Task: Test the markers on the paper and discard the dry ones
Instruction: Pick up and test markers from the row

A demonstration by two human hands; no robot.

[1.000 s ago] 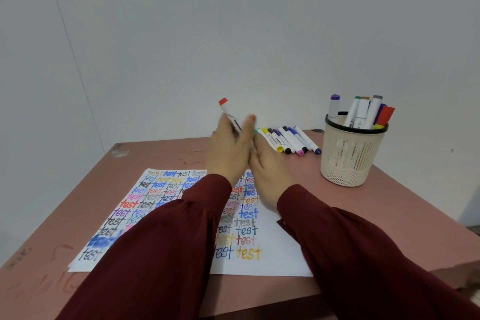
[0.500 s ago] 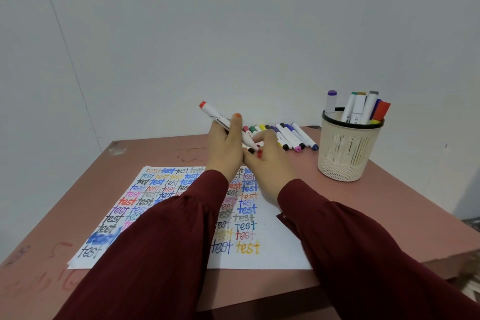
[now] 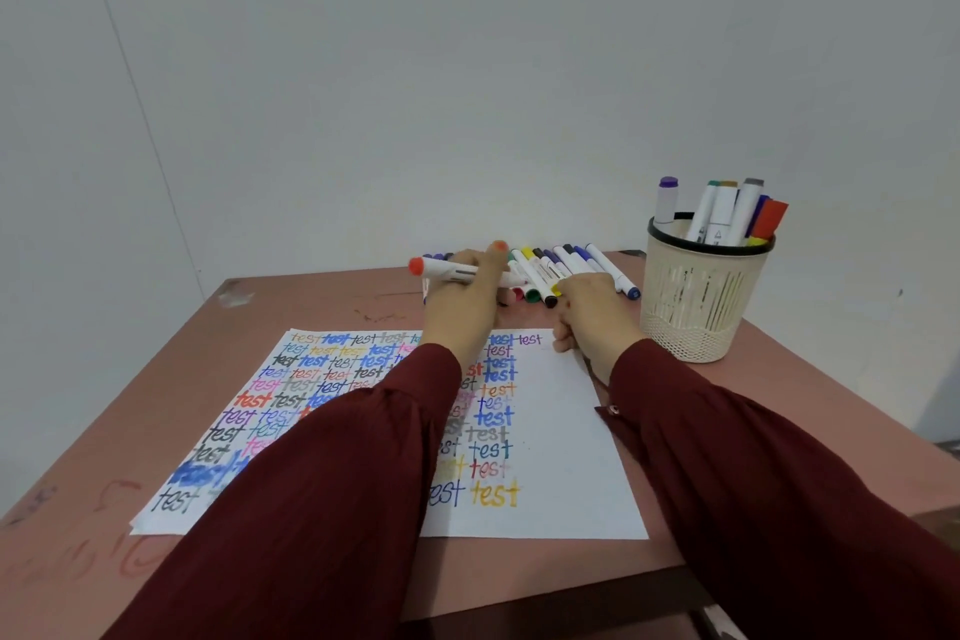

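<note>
A white marker with an orange-red cap (image 3: pixel 441 269) lies almost level in my left hand (image 3: pixel 462 299), which grips its barrel above the far edge of the paper (image 3: pixel 566 437). The sheet is covered with the word "test" in many colours. My right hand (image 3: pixel 592 314) rests at the paper's far right corner with its fingers curled; I cannot see anything in it. Just beyond both hands, a row of several capped markers (image 3: pixel 566 270) lies on the table.
A beige mesh cup (image 3: pixel 696 307) with several markers standing in it is at the far right of the reddish-brown table (image 3: pixel 311 299). A bare grey wall rises right behind the table. The table's near edge runs under my forearms.
My left hand lowered the orange-capped marker from upright to almost level. My right hand drew away from the left and came down to the paper's far right corner.
</note>
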